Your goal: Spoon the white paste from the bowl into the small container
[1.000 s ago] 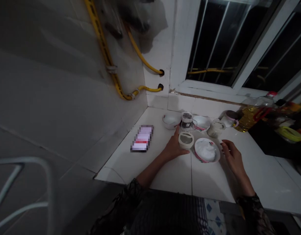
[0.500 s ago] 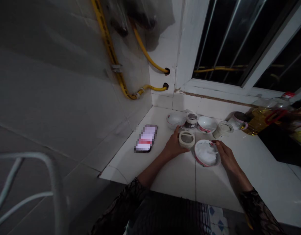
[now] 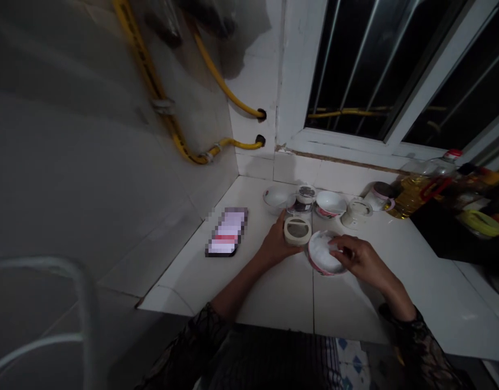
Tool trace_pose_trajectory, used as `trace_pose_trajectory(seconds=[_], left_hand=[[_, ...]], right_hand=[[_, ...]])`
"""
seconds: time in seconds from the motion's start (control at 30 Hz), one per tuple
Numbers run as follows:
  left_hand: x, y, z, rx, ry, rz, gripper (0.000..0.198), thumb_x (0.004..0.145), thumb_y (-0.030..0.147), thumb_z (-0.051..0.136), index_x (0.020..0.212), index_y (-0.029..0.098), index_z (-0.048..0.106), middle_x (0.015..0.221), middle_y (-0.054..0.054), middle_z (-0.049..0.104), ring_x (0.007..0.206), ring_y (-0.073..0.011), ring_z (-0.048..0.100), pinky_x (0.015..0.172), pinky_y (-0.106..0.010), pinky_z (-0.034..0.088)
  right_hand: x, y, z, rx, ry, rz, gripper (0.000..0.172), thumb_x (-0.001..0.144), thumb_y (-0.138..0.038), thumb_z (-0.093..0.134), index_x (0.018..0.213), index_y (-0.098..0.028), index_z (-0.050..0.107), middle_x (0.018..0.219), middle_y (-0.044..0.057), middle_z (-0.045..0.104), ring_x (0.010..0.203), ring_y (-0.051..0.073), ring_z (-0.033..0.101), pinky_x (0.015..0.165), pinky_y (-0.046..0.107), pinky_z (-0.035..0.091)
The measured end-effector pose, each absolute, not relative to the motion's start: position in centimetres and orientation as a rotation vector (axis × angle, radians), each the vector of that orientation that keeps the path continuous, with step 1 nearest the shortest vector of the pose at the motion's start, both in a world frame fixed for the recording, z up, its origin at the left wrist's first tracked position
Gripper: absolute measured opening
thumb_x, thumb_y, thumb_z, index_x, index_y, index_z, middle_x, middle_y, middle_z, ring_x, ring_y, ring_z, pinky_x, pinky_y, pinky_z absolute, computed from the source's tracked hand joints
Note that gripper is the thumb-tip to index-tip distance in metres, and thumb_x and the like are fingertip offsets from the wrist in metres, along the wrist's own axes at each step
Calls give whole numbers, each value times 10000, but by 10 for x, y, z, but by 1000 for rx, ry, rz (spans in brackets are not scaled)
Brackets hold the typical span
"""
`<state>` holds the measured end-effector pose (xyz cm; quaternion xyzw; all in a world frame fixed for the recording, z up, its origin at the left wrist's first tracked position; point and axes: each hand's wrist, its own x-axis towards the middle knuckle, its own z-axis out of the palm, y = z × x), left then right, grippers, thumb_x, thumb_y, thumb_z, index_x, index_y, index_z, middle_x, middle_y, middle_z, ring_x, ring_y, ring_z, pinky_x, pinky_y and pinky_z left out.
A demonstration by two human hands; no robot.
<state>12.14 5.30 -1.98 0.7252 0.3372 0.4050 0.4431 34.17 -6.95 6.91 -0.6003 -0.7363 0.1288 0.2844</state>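
Observation:
My left hand (image 3: pixel 274 242) is wrapped round the side of a small cream jar (image 3: pixel 297 231), whose lid has a dark see-through window. Just right of the jar, a white bowl with a red floral outside (image 3: pixel 326 271) holds a white substance (image 3: pixel 321 250); whether it is powder or paste I cannot tell. Over the bowl's right rim, my right hand (image 3: pixel 361 261) has its thumb and fingertips pinched together at the white substance. What lies between those fingertips, if anything, is too small to make out.
Behind stand a clear bowl (image 3: pixel 277 198), a dark-filled jar (image 3: pixel 304 198), another floral bowl (image 3: pixel 330 203) and a cream-lidded container (image 3: pixel 356 212). A phone (image 3: pixel 227 233) lies left. An oil bottle (image 3: pixel 412 195) and a black box (image 3: pixel 444 233) are at the right.
My right hand has left the bowl's outer right side and come over its rim, fingers drawn together at the white substance. My left hand stays on the jar. The view has shifted slightly.

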Motion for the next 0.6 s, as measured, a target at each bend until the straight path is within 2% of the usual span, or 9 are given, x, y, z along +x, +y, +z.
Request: trace_pose_trajectory(seconds=[0.17,0.4,0.6], left_hand=[[121,53,-19,1806,789,1027,1268,531,303,916,1543,218,157,1439,-167,510,1337,-347,482,1125,-519,359],[120,53,-24,1779,790,1033,1246,539,311,915,1542,238,179,1445,-170,502,1330,-355,490,1108,-522,380],[118,53,-24,1783,860,971,1266,552,280,901,1554,229,130,1422,-162,523,1326,-353,487,1105,-532,378]], right_hand=[[348,-60,67,-1590,-1957,360,337,922,-484,525,804,-219,697,717,32,687,620,153,586,585,258,436],[354,-64,86,-1568,-1758,372,454,915,-587,500,773,-205,702,645,23,648,604,157,579,609,264,461],[353,-58,72,-1534,-1526,453,516,863,-663,529,758,-188,703,558,-6,559,509,128,496,498,245,408]])
